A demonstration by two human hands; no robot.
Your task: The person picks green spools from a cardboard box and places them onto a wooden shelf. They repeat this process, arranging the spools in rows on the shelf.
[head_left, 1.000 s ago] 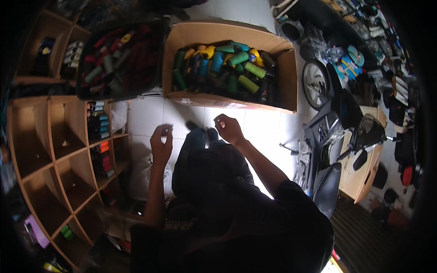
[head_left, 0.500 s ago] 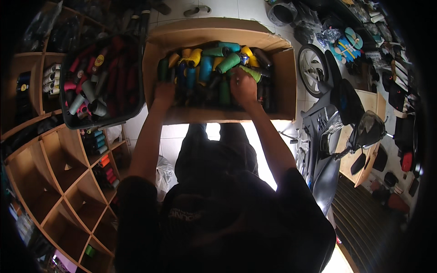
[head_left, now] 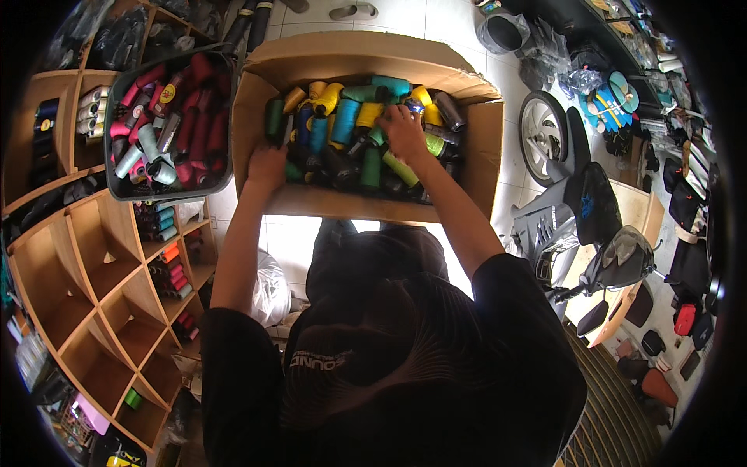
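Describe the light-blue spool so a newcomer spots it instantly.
Find the open cardboard box at the picture's upper middle. Inside, left of the right hand, the light-blue spool sits directly left of a yellow spool. It is brighter than the darker blue spool to its left.

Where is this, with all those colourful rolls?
It looks like a thread storeroom or small shop, though I can't be sure. There's a cardboard box of colourful spools, a dark bin with more, and wooden shelves with some too.
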